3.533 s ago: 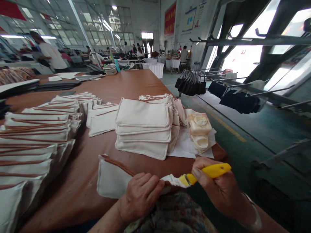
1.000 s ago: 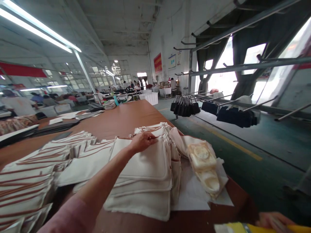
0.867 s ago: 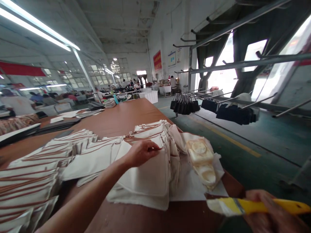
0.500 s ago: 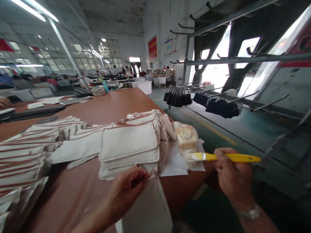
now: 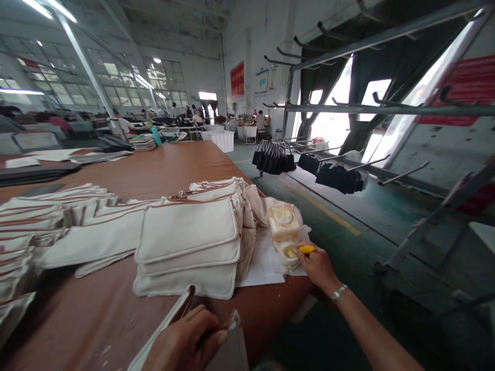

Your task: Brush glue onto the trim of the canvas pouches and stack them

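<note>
My left hand (image 5: 189, 337) is closed on a cream fabric pouch (image 5: 231, 353) with brown edging at the table's near edge. The pouch's sides spread apart around my fingers. My right hand (image 5: 316, 264) grips a yellow-handled brush (image 5: 306, 249), tilted down at the small lower opening of a cream-coloured plastic container (image 5: 284, 229). Its bristles are hidden. The container, smeared with a yellowish substance, rests on white paper (image 5: 265, 263) at the table corner. Just left of the paper lies a stack of cream pouches (image 5: 185, 229).
More cream pouches with brown edges (image 5: 33, 221) lie in overlapping rows on the brown table (image 5: 185, 159). Dark and white sheets (image 5: 42, 172) lie farther back. On the right stands a metal rack (image 5: 348, 109) with prongs, carrying black items (image 5: 273, 157). People work in the background.
My right hand has moved left and turned the brush from nearly level to pointing down at the container. My left hand has lowered with the pouch, whose edge has spread. The view has shifted right.
</note>
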A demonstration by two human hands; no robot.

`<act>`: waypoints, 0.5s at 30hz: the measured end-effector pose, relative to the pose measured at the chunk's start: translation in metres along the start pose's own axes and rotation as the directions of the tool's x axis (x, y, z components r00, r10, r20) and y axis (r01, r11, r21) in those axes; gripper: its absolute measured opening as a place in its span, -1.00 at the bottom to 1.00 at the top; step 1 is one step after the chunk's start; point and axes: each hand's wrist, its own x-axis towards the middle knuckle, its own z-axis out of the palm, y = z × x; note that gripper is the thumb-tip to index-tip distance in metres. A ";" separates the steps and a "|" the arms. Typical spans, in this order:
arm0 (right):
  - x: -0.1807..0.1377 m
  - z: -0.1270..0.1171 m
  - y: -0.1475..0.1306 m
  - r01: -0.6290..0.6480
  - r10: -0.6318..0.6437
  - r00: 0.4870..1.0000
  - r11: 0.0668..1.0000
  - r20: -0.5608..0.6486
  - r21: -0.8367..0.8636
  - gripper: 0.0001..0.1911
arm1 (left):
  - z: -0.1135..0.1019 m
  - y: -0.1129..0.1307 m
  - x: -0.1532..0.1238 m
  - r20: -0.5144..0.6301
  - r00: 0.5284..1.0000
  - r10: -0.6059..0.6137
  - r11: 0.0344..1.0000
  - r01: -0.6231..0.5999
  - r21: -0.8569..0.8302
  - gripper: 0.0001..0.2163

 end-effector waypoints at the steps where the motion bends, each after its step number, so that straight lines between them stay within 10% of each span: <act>1: 0.001 0.002 0.003 0.011 -0.011 1.000 1.000 0.018 0.000 -0.54 | 0.000 -0.001 0.001 -0.011 1.000 -0.004 1.000 0.004 0.002 -0.73; 15: -0.033 -0.041 -0.032 0.206 -0.216 0.968 0.974 0.127 0.093 -0.79 | 0.009 0.006 0.022 0.024 0.990 -0.140 0.932 0.140 -0.335 -0.67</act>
